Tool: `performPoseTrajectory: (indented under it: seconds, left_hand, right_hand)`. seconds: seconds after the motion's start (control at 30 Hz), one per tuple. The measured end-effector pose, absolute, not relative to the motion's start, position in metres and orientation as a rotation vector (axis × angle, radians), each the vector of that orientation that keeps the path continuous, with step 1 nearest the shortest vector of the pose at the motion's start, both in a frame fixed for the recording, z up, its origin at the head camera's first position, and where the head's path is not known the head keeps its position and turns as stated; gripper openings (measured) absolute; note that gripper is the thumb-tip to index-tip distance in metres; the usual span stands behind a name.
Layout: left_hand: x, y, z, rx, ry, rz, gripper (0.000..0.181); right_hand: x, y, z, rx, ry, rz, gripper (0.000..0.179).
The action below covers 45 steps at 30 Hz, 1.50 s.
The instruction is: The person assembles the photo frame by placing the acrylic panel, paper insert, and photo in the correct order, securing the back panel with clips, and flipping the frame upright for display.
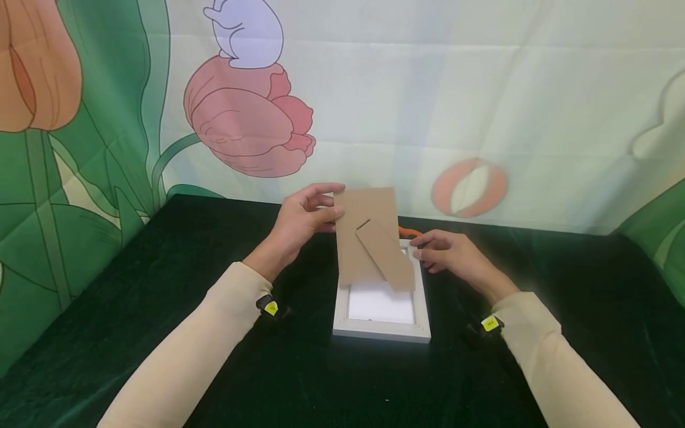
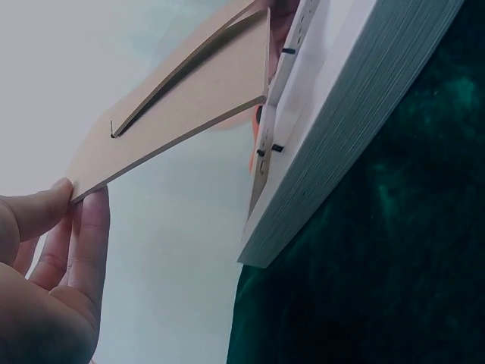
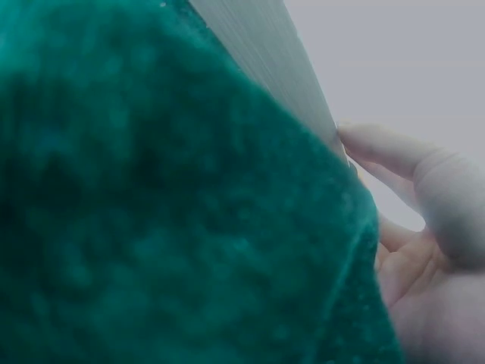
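A white picture frame (image 1: 381, 329) lies face down on the dark green cloth, a white sheet (image 1: 381, 302) showing in its opening. Over its upper part, a brown backing board (image 1: 366, 202) with a slanted stand leg (image 1: 382, 252) is raised at a tilt. My left hand (image 1: 299, 223) pinches the board's upper left edge between thumb and fingers, as the left wrist view also shows. My right hand (image 1: 452, 257) holds the frame's upper right corner with thumb and fingertips. Small black tabs (image 2: 278, 148) stick out along the frame's inner edge.
An orange object (image 1: 409, 231) with a dark part lies behind the frame, mostly hidden by the board. The dark green cloth (image 1: 214, 356) covers the table. A printed fabric backdrop (image 1: 374, 107) hangs along its far edge.
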State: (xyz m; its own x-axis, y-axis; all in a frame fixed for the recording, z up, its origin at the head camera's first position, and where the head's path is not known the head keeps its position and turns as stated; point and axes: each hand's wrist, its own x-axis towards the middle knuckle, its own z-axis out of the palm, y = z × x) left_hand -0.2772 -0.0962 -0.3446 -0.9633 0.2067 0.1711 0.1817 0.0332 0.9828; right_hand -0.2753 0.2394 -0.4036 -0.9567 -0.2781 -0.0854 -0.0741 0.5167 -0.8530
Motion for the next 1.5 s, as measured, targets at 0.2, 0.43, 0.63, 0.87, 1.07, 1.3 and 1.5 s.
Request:
performPoseTrajectory:
  seconds: [0.2,0.43,0.63,0.87,1.07,1.3,1.5]
  left_hand:
    - [-0.276,-0.089,-0.346,0.435,2.222,2.108,0.042]
    - [-0.274,-0.084,-0.349,0.420,2.229,2.054,0.042]
    - [-0.273,-0.081,-0.352,0.388,2.232,2.020,0.043]
    - [-0.273,-0.079,-0.356,0.385,2.222,1.987,0.043]
    - [-0.274,-0.077,-0.359,0.404,2.204,1.974,0.043]
    - [-0.273,-0.074,-0.360,0.388,2.201,1.948,0.042]
    - [-0.272,-0.072,-0.361,0.382,2.212,1.923,0.043]
  right_hand:
    - [-0.275,0.240,-0.404,-0.328,2.541,-1.445,0.036]
    - [-0.273,0.240,-0.404,-0.332,2.557,-1.431,0.041]
    - [-0.272,0.239,-0.402,-0.330,2.552,-1.445,0.045]
    - [-0.272,0.239,-0.403,-0.331,2.549,-1.438,0.046]
    - [-0.274,0.240,-0.405,-0.342,2.556,-1.443,0.044]
    - [-0.274,0.240,-0.406,-0.333,2.542,-1.460,0.041]
    - [-0.274,0.240,-0.404,-0.342,2.532,-1.456,0.041]
